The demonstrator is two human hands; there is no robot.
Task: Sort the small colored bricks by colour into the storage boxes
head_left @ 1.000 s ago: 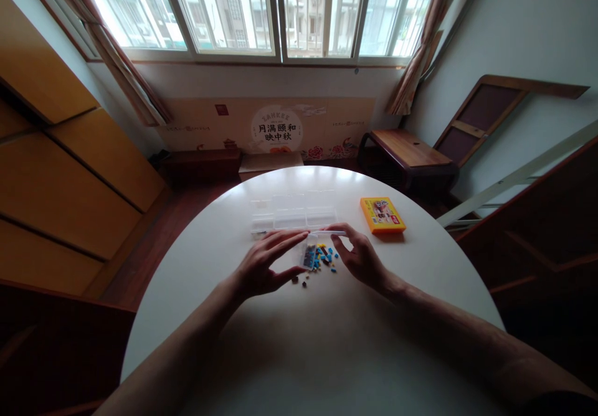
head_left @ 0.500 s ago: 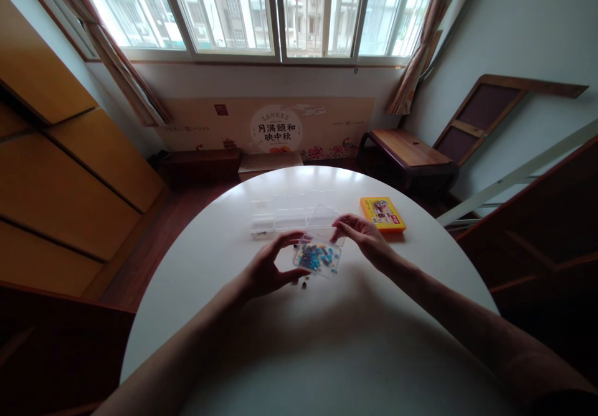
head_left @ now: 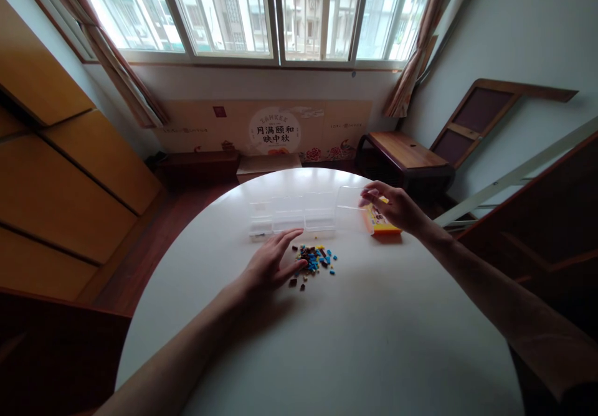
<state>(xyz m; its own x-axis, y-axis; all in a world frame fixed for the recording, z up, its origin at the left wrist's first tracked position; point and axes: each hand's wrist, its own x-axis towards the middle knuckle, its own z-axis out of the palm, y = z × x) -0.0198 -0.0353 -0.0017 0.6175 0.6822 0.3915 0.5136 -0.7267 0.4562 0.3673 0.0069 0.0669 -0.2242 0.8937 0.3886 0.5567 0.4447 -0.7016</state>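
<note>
A loose pile of small building bricks [head_left: 317, 259], blue, brown and yellow, lies on the white round table [head_left: 355, 341]. Beside its left edge is my left hand [head_left: 275, 259], open, with thumb and fingers apart and the thumb reaching over some bricks. My right hand [head_left: 387, 203] is closed on a clear plastic box [head_left: 349, 198], pinching its right side in the air. Behind that box and hand, the yellow-orange box [head_left: 385, 226] is partly hidden. A clear compartment tray [head_left: 289, 217] rests just beyond the bricks.
A low wooden stand [head_left: 406, 149] stands beyond the table at the right. Yellow-brown cabinets [head_left: 79, 185] line the left side, and a printed board [head_left: 187, 117] leans under the window.
The clear box has left my left hand and gone right and away in my right hand. My left hand has opened. The bricks seen within the box's outline now lie uncovered on the table.
</note>
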